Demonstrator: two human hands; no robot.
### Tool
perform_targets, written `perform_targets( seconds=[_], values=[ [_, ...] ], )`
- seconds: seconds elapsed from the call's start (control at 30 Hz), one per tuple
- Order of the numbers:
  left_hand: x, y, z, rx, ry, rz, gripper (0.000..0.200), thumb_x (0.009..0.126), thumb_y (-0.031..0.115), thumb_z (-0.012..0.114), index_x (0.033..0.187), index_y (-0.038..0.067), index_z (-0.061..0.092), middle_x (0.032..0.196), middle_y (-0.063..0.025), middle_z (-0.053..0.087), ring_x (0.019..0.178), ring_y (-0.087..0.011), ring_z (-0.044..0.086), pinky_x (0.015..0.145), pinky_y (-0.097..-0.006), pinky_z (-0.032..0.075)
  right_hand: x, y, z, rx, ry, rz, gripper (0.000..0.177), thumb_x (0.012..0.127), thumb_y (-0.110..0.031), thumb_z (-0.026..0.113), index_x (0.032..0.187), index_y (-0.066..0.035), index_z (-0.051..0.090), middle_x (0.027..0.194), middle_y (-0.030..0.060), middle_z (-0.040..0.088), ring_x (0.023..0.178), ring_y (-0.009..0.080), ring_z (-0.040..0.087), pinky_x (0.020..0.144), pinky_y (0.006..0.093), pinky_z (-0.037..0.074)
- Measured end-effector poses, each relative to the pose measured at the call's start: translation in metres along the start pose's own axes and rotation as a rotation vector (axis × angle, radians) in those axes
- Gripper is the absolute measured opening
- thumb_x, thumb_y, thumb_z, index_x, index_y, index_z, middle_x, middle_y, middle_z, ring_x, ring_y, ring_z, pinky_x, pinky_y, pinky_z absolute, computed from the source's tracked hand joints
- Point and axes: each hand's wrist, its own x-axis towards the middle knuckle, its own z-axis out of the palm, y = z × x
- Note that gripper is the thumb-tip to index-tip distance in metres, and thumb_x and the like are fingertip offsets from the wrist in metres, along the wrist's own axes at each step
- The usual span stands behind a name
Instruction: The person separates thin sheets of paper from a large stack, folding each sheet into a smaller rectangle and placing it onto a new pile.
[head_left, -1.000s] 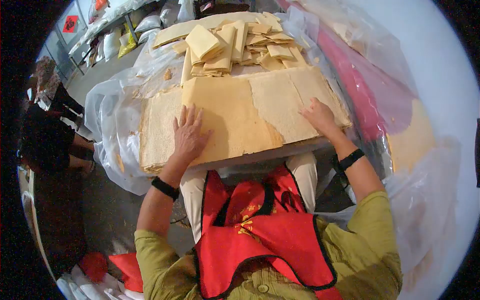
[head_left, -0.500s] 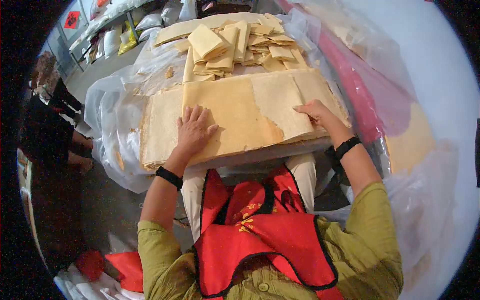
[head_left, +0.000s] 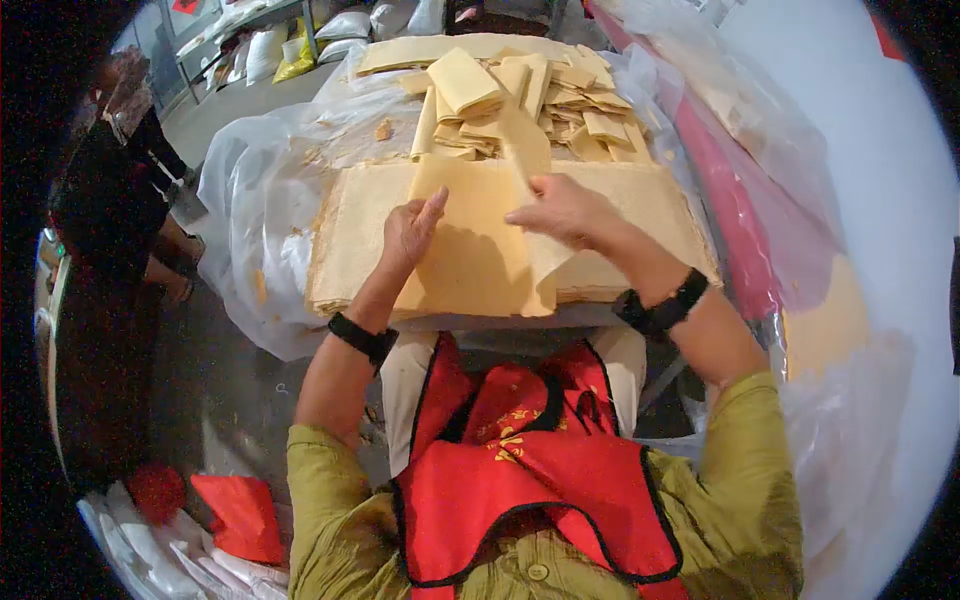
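Note:
A thin pale-yellow sheet (head_left: 477,262) stands partly raised over a flat stack of similar sheets (head_left: 640,235). My left hand (head_left: 408,235) is closed at the sheet's left edge, thumb up along its face and the other fingers partly hidden. On the right side, my right hand (head_left: 565,212) is closed on the sheet's lifted edge. A part of the sheet bends upward behind that hand, and its lower right corner hangs near the front of the stack.
Folded yellow pieces (head_left: 595,110) lie piled at the back of the stack. Clear plastic sheeting (head_left: 255,190) spreads around the left side. Pink plastic (head_left: 735,190) runs along the right. Another person (head_left: 110,200) stands at the left; white sacks (head_left: 268,52) sit behind.
My left hand has risen from lying flat on the sheet and closed at its edge. My right hand has moved left, bringing the sheet's right edge inward. The view has shifted slightly.

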Motion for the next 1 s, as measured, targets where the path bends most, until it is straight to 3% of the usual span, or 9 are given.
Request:
perform_targets(
  seconds=[0.1,0.17,0.33,0.53,0.63,0.73,0.83,0.87,1.0],
  values=[
    [0.001,0.006,0.0,-0.106,0.085,-0.032,0.057,0.073,0.056,0.054,0.065,0.001,0.063,0.06,-0.0114,0.059,0.058,-0.0188,0.057,0.057,-0.0287,0.044,0.03,0.014,0.038,-0.347,-0.011,-0.013,0.039,0.063,-0.031,0.068,0.084,0.001,0.058,0.071,0.0116,0.059,0.065,0.0177,0.056,0.06,0.0307,0.045],
    [0.003,0.005,0.002,-0.099,0.049,-0.036,0.058,0.069,0.057,0.057,0.062,0.0,0.062,0.058,-0.0118,0.058,0.056,-0.0188,0.057,0.056,-0.0297,0.045,0.039,0.018,0.061,-0.339,0.0,0.02,0.036,0.062,-0.027,0.067,0.082,0.001,0.058,0.07,0.0125,0.059,0.065,0.0201,0.057,0.06,0.0332,0.045],
    [0.005,-0.003,0.013,0.109,-0.031,-0.093,0.035,0.066,0.037,0.063,0.063,0.002,0.064,0.056,-0.0113,0.059,0.051,-0.0196,0.058,0.051,-0.0313,0.046,0.036,0.029,0.088,-0.209,-0.022,0.0,0.022,0.061,-0.009,0.056,0.08,0.003,0.057,0.072,0.0166,0.06,0.07,0.0264,0.06,0.064,0.0354,0.047],
    [-0.002,-0.009,0.02,0.296,0.027,0.075,0.019,0.062,0.023,0.06,0.063,0.004,0.064,0.059,-0.0128,0.06,0.054,-0.0236,0.06,0.053,-0.0337,0.047,0.023,0.034,0.086,-0.217,-0.093,-0.177,0.02,0.066,-0.013,0.057,0.079,0.003,0.058,0.072,0.017,0.061,0.067,0.0274,0.06,0.065,0.0344,0.048],
    [-0.003,-0.005,0.016,0.333,0.008,0.065,0.017,0.062,0.022,0.06,0.064,0.005,0.064,0.059,-0.0129,0.06,0.055,-0.025,0.06,0.054,-0.0341,0.048,0.015,0.019,0.081,-0.243,0.017,-0.164,0.027,0.07,-0.02,0.061,0.086,0.001,0.058,0.083,0.0161,0.061,0.076,0.0257,0.06,0.069,0.0317,0.047],
    [-0.004,-0.007,0.013,0.338,-0.008,0.035,0.017,0.062,0.021,0.06,0.064,0.005,0.063,0.061,-0.0127,0.06,0.057,-0.0262,0.06,0.054,-0.0345,0.047,0.019,0.033,0.059,-0.439,0.3,-0.419,0.045,0.076,-0.041,0.054,0.101,-0.004,0.056,0.109,0.0191,0.053,0.101,0.0309,0.051,0.087,0.0404,0.038],
    [-0.004,-0.006,0.013,0.397,0.021,0.036,0.015,0.063,0.02,0.06,0.062,0.005,0.063,0.061,-0.0125,0.06,0.059,-0.0264,0.059,0.058,-0.0357,0.047,0.02,0.076,0.053,-0.902,0.366,-0.458,0.063,0.078,-0.049,0.049,0.123,-0.005,0.04,0.129,0.0177,0.035,0.12,0.0301,0.032,0.098,0.0447,0.025],
    [-0.005,-0.005,0.014,0.428,0.033,0.041,0.015,0.063,0.02,0.06,0.062,0.005,0.062,0.061,-0.0124,0.06,0.059,-0.0263,0.059,0.06,-0.0361,0.047,0.024,0.1,0.058,-0.915,0.174,-0.378,0.068,0.08,-0.054,0.042,0.129,-0.008,0.033,0.135,0.0171,0.025,0.127,0.0327,0.019,0.101,0.0499,0.013],
    [-0.023,-0.009,0.012,0.582,0.281,0.288,0.023,0.063,0.02,0.063,0.08,0.005,0.062,0.069,-0.012,0.061,0.066,-0.0283,0.059,0.069,-0.0378,0.047,0.022,0.106,0.072,-0.849,0.102,-0.313,0.067,0.08,-0.054,0.042,0.128,-0.009,0.034,0.135,0.0168,0.025,0.128,0.0312,0.018,0.102,0.0493,0.013]
  ],
)
